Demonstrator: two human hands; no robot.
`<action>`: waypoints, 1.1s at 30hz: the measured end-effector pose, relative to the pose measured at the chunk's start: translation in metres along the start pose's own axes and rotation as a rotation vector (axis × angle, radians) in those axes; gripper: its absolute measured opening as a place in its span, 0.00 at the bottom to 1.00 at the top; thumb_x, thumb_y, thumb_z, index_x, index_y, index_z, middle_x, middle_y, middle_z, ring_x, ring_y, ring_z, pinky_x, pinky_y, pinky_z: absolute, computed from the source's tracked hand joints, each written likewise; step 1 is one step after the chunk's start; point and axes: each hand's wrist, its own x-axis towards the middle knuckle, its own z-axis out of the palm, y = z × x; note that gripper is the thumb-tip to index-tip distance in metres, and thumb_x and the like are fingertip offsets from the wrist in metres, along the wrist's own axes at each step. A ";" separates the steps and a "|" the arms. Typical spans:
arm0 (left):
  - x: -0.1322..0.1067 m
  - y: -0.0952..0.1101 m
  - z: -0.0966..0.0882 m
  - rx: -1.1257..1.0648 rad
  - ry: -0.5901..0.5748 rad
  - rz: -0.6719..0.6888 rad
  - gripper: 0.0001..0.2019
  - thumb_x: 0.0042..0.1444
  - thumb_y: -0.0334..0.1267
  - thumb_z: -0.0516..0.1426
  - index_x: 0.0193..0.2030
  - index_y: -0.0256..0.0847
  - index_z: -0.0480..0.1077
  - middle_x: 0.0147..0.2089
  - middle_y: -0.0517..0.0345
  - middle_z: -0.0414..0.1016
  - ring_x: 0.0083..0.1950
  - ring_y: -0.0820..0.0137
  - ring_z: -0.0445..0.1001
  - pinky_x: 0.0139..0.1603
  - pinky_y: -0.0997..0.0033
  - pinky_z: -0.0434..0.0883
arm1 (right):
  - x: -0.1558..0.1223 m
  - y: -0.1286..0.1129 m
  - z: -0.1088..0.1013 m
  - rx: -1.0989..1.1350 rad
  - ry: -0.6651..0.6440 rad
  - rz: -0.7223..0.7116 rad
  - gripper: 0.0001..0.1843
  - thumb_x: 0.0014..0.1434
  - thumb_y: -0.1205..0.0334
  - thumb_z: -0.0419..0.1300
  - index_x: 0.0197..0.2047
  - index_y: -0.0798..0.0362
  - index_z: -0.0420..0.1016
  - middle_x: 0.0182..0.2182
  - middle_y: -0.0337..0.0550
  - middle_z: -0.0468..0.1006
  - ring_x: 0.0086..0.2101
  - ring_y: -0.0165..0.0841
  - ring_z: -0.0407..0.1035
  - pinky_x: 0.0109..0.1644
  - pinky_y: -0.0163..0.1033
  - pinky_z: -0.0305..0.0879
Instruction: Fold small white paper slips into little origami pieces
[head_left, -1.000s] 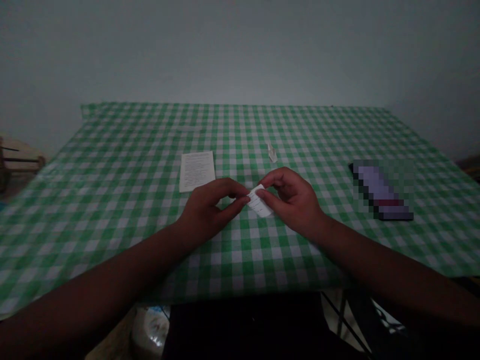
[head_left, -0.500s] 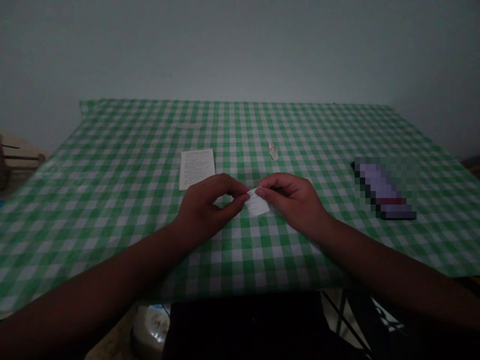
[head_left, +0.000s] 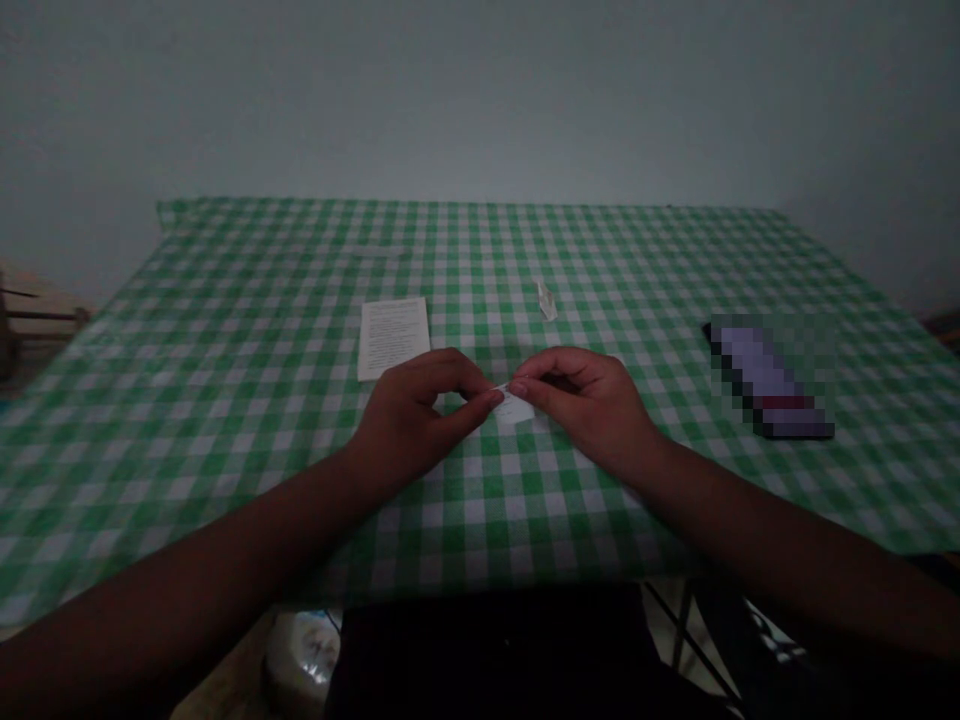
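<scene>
A small white slip of paper (head_left: 516,409) with faint printed lines is held over the table between both hands. My left hand (head_left: 424,405) pinches its top left edge between thumb and forefinger. My right hand (head_left: 585,395) grips the top edge beside it, also with thumb and fingertips. The two thumbs nearly meet, and their tips cover part of the paper's upper edge. The slip's lower part hangs toward me. Just beyond my left hand lies a printed sheet (head_left: 394,335), flat on the cloth.
A green and white checked tablecloth (head_left: 480,520) covers the table. Beyond the hands lies a small folded paper piece (head_left: 547,300). A pale strip (head_left: 379,251) is farther back on the left. On the right rests a phone-like dark device (head_left: 769,380), its screen pixelated. A wall rises behind.
The thumbs have come closer together at the paper's top edge. The slip has tilted, so less of its printed face shows.
</scene>
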 end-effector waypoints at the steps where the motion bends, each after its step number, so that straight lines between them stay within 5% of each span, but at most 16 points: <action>1: 0.000 0.001 0.000 0.004 0.001 -0.007 0.05 0.59 0.37 0.65 0.33 0.41 0.77 0.33 0.60 0.79 0.34 0.73 0.77 0.37 0.71 0.72 | 0.000 0.000 0.000 -0.011 -0.002 0.004 0.07 0.54 0.57 0.72 0.31 0.50 0.81 0.29 0.37 0.82 0.30 0.30 0.74 0.37 0.38 0.72; 33: -0.002 0.008 0.003 -0.217 -0.022 -0.161 0.07 0.62 0.40 0.62 0.34 0.41 0.78 0.35 0.57 0.78 0.37 0.70 0.76 0.38 0.69 0.73 | -0.003 0.006 0.001 0.077 0.100 0.005 0.07 0.54 0.54 0.72 0.32 0.47 0.83 0.29 0.36 0.82 0.31 0.31 0.75 0.37 0.39 0.74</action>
